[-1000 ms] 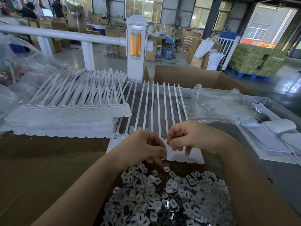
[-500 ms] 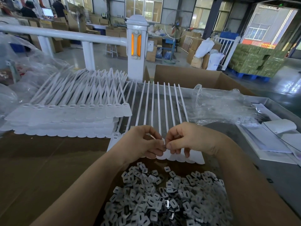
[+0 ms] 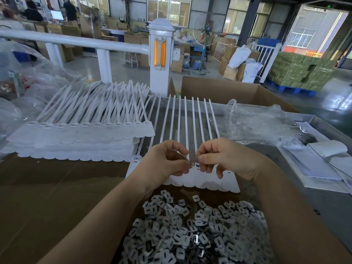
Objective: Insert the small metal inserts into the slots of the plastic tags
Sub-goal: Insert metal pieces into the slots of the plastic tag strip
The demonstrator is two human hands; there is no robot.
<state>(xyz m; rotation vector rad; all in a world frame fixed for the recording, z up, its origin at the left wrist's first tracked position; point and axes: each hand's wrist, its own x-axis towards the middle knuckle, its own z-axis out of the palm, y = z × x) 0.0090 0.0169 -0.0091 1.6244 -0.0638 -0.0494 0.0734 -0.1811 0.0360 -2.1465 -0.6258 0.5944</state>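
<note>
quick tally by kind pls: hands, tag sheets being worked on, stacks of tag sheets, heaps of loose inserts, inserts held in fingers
hands: 2 (left hand, right hand)
tag sheet being worked on: 1
stack of tag sheets: 1
heap of loose inserts: 1
held insert, pinched by the left hand: 1
total: 6

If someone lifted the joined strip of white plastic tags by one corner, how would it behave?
The strip of white plastic tags would probably lift as one piece, since the tags look joined edge to edge. Its long thin tails would likely droop and sway. It looks thin, so probably light and easily slid across the table.
</note>
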